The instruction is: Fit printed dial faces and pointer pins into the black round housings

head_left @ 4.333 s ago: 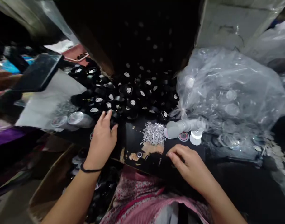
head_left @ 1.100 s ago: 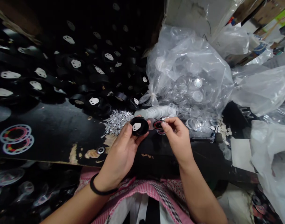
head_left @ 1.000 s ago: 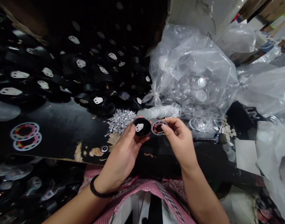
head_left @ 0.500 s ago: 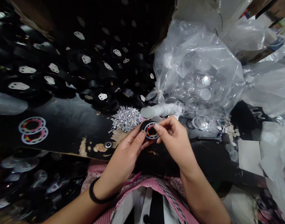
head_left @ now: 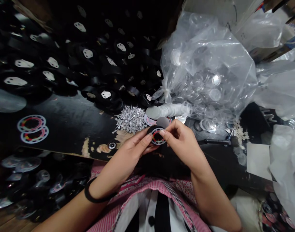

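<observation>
My left hand (head_left: 135, 146) grips a small round black gauge (head_left: 158, 139) by its left side, thumb on the rim. The gauge's printed dial, with red and yellow marks, faces up. From the other side my right hand (head_left: 182, 141) brings its pinched thumb and forefinger to the dial's middle. Whatever lies between those fingertips is hidden. Just behind the gauge is a grey disc (head_left: 163, 121). Beyond it lies a row of overlapping grey discs (head_left: 159, 111), and to its left a heap of small white pointers (head_left: 131, 120).
Two printed dial discs (head_left: 31, 123) overlap on the black table (head_left: 62, 112) at left. Many black gauge housings (head_left: 106, 94) crowd the back. A clear plastic bag (head_left: 205, 58) of transparent round covers stands at right, near a dark tool (head_left: 216, 141) and a white card (head_left: 258, 161).
The view has shifted slightly. Both hands still hold the gauge at the same place, and its dial is turned a little more upward. The grey disc behind shows more fully.
</observation>
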`<state>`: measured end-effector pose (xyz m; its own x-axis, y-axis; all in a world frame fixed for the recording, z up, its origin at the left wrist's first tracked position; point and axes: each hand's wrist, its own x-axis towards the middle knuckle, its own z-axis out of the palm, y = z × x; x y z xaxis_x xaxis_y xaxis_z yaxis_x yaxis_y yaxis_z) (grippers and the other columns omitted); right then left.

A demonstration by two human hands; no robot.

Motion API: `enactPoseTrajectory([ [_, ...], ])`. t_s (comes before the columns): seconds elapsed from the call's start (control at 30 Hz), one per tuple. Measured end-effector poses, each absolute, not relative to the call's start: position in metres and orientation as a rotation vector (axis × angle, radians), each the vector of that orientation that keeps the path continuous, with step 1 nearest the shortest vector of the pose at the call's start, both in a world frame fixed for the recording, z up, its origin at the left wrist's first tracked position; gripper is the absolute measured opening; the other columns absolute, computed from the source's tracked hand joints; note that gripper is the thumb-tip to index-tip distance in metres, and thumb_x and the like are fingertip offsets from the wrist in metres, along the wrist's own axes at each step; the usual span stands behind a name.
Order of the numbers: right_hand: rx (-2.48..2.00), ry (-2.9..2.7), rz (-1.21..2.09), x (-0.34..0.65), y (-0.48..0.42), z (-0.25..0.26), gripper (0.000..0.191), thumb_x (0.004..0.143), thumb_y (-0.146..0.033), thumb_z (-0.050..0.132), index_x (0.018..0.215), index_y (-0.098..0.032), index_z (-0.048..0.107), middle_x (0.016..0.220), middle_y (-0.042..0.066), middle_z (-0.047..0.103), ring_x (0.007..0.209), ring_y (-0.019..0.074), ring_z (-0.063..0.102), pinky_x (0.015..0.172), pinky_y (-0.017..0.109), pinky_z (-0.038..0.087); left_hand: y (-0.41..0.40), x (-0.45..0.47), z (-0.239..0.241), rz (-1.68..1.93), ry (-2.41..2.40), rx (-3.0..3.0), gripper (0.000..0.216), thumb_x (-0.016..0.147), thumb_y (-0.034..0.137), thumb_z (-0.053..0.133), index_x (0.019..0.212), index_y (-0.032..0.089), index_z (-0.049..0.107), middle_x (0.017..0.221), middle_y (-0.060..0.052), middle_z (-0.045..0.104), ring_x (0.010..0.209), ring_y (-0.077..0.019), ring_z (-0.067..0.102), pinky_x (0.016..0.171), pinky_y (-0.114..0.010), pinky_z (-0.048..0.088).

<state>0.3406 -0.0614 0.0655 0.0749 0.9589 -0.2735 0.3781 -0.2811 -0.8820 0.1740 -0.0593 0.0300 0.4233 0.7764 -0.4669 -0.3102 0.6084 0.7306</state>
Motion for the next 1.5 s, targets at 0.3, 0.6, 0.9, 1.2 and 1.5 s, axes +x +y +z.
enactPoseTrajectory([
  [0.3, -1.738, -1.235, 1.241, 0.339, -0.060, 0.063, 0.023, 0.083, -0.039, 0.066, 0.075, -0.022, 0.054, 0.066, -0.005, 0.055, 0.057, 0.0108, 0.050, 0.056, 0.026, 0.038, -0.059, 0.175, 0.027, 0.765, 0.831, 0.562, 0.025, 0.092, 0.040, 0.066, 0.113, 0.030, 0.077, 0.127, -0.003, 0.072, 0.116, -0.0254, 0.068, 0.095, -0.034, 0.059],
  [0.6, -1.771, -1.336, 1.177, 0.341, -0.064, 0.065, 0.022, 0.085, -0.035, 0.065, 0.073, -0.022, 0.053, 0.065, -0.006, 0.054, 0.060, 0.0107, 0.049, 0.056, 0.025, 0.038, -0.061, 0.172, 0.025, 0.693, 0.852, 0.678, 0.030, 0.094, 0.042, 0.063, 0.122, 0.034, 0.072, 0.134, 0.001, 0.069, 0.123, -0.0217, 0.064, 0.100, -0.026, 0.054],
  [0.9, -1.839, -1.459, 1.163, 0.346, -0.062, 0.067, 0.023, 0.087, -0.036, 0.064, 0.073, -0.022, 0.054, 0.070, -0.004, 0.056, 0.065, 0.0121, 0.049, 0.060, 0.027, 0.037, -0.065, 0.172, 0.023, 0.748, 0.892, 0.686, 0.032, 0.090, 0.042, 0.069, 0.121, 0.035, 0.072, 0.133, 0.001, 0.069, 0.125, -0.0237, 0.062, 0.101, -0.032, 0.055],
  [1.2, -1.824, -1.433, 1.139, 0.333, -0.083, 0.063, 0.015, 0.086, -0.031, 0.066, 0.092, -0.023, 0.055, 0.079, -0.003, 0.057, 0.070, 0.0133, 0.055, 0.064, 0.027, 0.042, -0.079, 0.170, 0.017, 0.727, 0.970, 0.719, 0.033, 0.083, 0.035, 0.075, 0.115, 0.027, 0.073, 0.115, -0.005, 0.076, 0.111, -0.0275, 0.070, 0.102, -0.041, 0.053],
  [1.5, -1.678, -1.913, 1.163, 0.307, -0.070, 0.061, 0.012, 0.093, -0.024, 0.062, 0.104, -0.020, 0.062, 0.094, 0.003, 0.068, 0.087, 0.0184, 0.061, 0.079, 0.033, 0.045, -0.088, 0.136, 0.013, 0.822, 1.210, 0.587, 0.036, 0.076, 0.039, 0.080, 0.107, 0.022, 0.073, 0.111, -0.007, 0.076, 0.108, -0.0305, 0.069, 0.097, -0.043, 0.055],
])
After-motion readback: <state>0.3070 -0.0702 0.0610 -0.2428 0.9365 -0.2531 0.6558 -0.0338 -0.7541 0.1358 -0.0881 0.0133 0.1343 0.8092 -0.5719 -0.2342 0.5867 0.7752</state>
